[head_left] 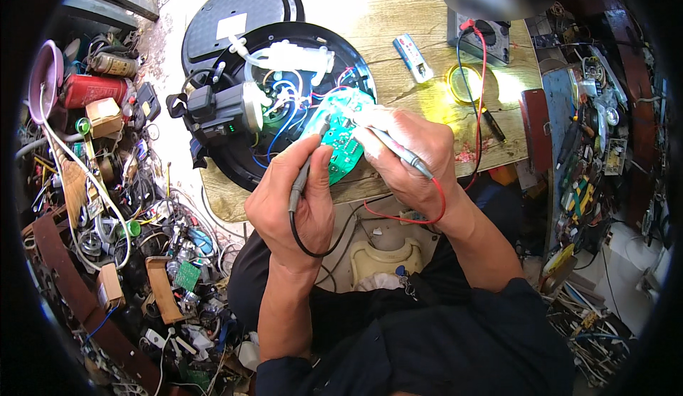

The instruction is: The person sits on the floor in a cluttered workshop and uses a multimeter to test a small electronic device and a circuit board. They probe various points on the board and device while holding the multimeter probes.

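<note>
A green circuit board (347, 148) tilts over the near rim of an opened round black housing (238, 167), joined to it by thin coloured wires (286, 104). Pinched in my left hand (293, 204) is a test probe with a black lead (297, 191), its tip at the board's left part. My right hand (413, 150) grips a second probe with a red lead (407, 155), angled toward the board. Glare and my right fingers hide that probe's tip. Inside the housing are a black motor-like unit (222, 109) and a whitish translucent plastic part (295, 60).
Behind the housing leans a round black cover (242, 22). A multimeter (484, 40), a small blue-and-white box (413, 58) and a yellow tape roll (464, 84) are on the wooden table (348, 4). Cluttered parts and cables (188, 254) lie left; tools (580, 182) lie right.
</note>
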A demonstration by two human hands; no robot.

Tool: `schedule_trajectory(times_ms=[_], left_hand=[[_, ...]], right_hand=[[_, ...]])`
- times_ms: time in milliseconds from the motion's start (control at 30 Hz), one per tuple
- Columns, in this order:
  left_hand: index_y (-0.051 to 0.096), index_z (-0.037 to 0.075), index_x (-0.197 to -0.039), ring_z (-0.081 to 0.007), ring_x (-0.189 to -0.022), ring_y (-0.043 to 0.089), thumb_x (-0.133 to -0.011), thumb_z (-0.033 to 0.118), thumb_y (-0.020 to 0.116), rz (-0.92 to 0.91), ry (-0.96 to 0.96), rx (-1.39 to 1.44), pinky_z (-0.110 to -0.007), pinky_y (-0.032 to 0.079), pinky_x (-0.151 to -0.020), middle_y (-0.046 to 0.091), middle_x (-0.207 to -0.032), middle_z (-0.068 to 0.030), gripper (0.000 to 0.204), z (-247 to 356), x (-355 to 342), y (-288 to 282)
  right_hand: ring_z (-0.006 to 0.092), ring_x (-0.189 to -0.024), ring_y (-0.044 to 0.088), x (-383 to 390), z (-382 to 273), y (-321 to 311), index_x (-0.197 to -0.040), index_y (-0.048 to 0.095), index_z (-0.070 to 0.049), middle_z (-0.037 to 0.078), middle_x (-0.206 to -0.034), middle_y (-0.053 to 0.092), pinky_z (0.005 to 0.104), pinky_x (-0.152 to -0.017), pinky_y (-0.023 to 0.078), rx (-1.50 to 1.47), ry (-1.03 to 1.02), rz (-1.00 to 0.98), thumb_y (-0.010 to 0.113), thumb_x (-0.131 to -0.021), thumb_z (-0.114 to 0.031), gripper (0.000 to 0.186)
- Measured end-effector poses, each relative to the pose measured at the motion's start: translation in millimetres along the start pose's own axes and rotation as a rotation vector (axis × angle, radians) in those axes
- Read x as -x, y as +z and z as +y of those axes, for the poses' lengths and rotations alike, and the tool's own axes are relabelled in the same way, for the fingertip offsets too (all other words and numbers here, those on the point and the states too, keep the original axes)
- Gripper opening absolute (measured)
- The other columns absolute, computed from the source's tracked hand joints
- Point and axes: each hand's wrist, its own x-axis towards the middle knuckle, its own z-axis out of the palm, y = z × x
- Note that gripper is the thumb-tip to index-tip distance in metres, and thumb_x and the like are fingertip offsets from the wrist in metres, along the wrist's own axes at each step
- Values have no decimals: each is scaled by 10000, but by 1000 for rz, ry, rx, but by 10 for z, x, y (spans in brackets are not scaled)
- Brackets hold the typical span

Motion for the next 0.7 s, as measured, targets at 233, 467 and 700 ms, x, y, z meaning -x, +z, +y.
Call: schedule_trajectory(times_ms=[233,467,700], left_hand=[[707,-16,-1035,-292,-742,725,-905,52,760,-13,-16,17,-327,548,-670,724,-867,-170,155,18,3,-4],[702,-20,-1051,-286,-756,728,-903,57,763,15,0,75,-327,559,-683,733,-901,-175,177,18,-29,-83],[674,-60,-1196,-332,-869,746,-915,194,761,-123,321,0,-379,589,-734,736,-1057,-215,389,80,-30,-115]], right_hand=[[329,-677,689,0,-46,-1,-993,707,21,179,-805,688,376,-593,526,-17,23,-8,713,-843,-7,153],[296,-672,688,18,37,13,-1005,723,-18,146,-858,695,345,-590,533,149,-182,25,749,-800,6,208],[237,-652,657,133,-109,-44,-996,666,-59,101,-942,644,340,-526,527,154,-514,41,805,-742,15,299]])
